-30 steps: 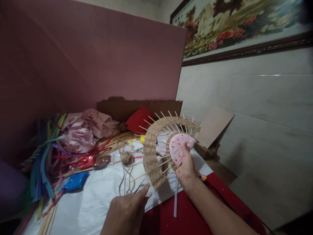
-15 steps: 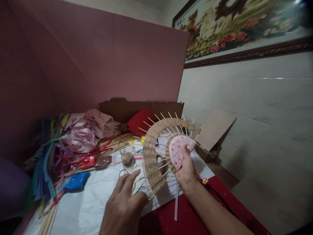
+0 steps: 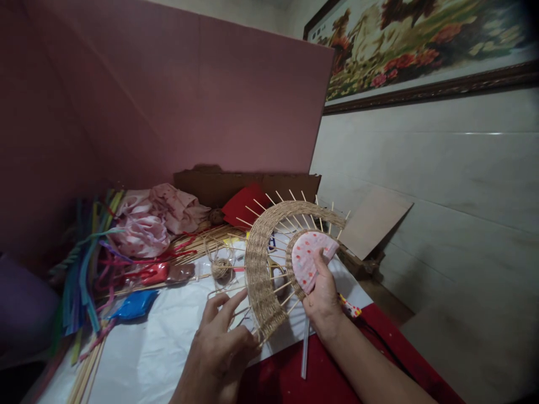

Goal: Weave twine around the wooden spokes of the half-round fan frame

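A half-round woven fan frame (image 3: 260, 264) of brown twine on thin sticks is held up over the table. Its inner half-circle carries a pink cloth with red dots (image 3: 309, 255). My right hand (image 3: 324, 294) grips this inner part, thumb on the cloth and the other fingers hidden behind. At the lower left end of the outer woven band, my left hand (image 3: 223, 339) has its index finger and thumb apart, their tips at the band's edge and the stick ends. Its other fingers are partly hidden. A ball of twine (image 3: 222, 270) lies behind the left hand.
Coloured fuzzy stems (image 3: 80, 280), crumpled pink cloth (image 3: 143, 235) and a blue packet (image 3: 133, 304) lie on the left. A clear glue stick (image 3: 305, 348) lies below my right wrist. Brown cardboard (image 3: 202, 188) stands behind, and a thin board (image 3: 374, 221) leans at the right wall.
My left hand has moved slightly right and its fingertips are closer against the band's edge. The right hand keeps its grip. The camera view has shifted slightly.
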`<state>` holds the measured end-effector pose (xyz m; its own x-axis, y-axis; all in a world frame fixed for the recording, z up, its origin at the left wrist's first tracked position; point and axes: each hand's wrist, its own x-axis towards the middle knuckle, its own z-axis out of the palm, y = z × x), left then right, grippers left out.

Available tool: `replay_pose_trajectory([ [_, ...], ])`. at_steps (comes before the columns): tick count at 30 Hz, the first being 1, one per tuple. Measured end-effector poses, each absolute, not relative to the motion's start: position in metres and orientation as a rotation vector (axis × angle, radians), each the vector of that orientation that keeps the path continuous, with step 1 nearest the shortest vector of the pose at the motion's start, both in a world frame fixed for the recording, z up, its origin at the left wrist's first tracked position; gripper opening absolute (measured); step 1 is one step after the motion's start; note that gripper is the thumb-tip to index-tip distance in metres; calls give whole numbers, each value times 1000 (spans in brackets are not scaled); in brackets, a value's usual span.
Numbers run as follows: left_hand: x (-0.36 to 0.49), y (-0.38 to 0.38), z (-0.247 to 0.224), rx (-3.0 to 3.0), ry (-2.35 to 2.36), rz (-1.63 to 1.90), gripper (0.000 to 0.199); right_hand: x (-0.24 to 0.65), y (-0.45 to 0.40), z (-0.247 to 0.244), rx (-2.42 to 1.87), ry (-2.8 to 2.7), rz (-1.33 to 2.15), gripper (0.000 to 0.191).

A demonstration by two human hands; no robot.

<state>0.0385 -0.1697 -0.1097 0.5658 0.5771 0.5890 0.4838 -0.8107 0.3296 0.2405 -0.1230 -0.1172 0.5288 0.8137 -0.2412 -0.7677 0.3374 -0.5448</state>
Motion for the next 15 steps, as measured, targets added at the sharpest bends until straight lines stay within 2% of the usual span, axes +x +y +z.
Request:
replay_pose_trajectory([
  [6,37,-170,-109,2669,869,1114,17,241,-123,-119,-655,-66,1052,31],
  [15,38,-170,-113,2796,925,1192,15,245,-123,-114,-673,-57,1038,37],
])
